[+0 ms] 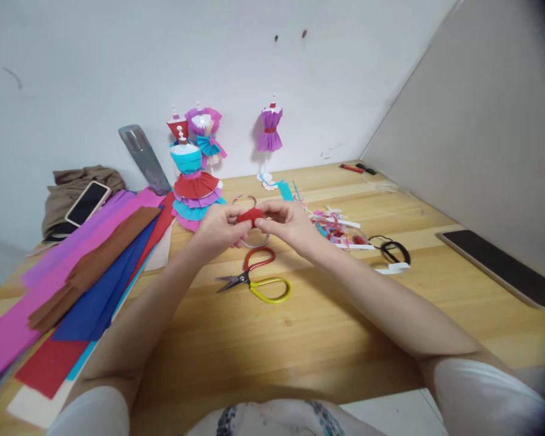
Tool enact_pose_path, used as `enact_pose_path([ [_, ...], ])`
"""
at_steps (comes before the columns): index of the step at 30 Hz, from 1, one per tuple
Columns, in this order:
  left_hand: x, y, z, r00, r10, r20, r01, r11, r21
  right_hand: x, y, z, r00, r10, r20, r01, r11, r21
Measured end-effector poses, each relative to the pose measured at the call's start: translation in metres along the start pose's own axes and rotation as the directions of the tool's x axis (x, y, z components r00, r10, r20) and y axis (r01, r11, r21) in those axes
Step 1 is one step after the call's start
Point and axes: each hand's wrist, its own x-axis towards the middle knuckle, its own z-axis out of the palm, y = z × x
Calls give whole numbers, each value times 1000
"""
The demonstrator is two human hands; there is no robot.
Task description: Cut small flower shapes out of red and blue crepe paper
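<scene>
Between my two hands a small piece of red crepe paper (251, 217) is pinched over the table. My left hand (220, 229) grips its left end with thumb and fingers. The right end is held the same way by my right hand (287, 223). Just below lies a pair of scissors (254, 277) with one red and one yellow handle, blades spread and pointing left. A round metallic ring or roll (255, 245) sits partly hidden behind my hands. Close behind my left hand stands a small dress form (195, 184) in tiered crepe paper.
Strips of coloured crepe paper (104, 297) cover the left side, with a phone (88, 204) and a grey bottle (145, 158) behind. Another dress form (270, 130) stands by the wall. Paper scraps (333, 227), a black loop (396, 253) and a dark tablet-like slab (504, 266) lie rightward.
</scene>
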Motion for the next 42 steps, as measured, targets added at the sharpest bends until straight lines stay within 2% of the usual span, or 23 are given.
enact_pose_path([
  [7, -1, -1, -3, 999, -44, -26, 45, 999, 22, 8, 3, -3, 998, 48, -40, -50, 998, -32],
  [14, 2, -4, -12, 993, 66, -100, -63, 997, 33, 22, 0, 7, 994, 77, -82, -75, 997, 29],
  [21, 11, -17, -16, 970, 139, -200, -134, 990, 38, 18, 7, 13, 993, 105, -61, -98, 989, 110],
  [26, 11, -18, -16, 985, 114, -126, -107, 992, 67, 17, 8, 4, 993, 86, -75, -75, 987, 141],
  [30, 11, -16, -14, 996, 75, -49, -72, 995, 64, 17, 9, 0, 998, 58, -14, -56, 993, 100],
  [38, 7, -12, -13, 999, 6, -53, -8, 999, -48, 18, 12, -2, 996, 37, -87, -34, 999, 33],
  [42, 8, -12, -10, 999, -24, -33, 20, 995, -96, 17, 9, -1, 997, 15, -82, -13, 1000, 23],
])
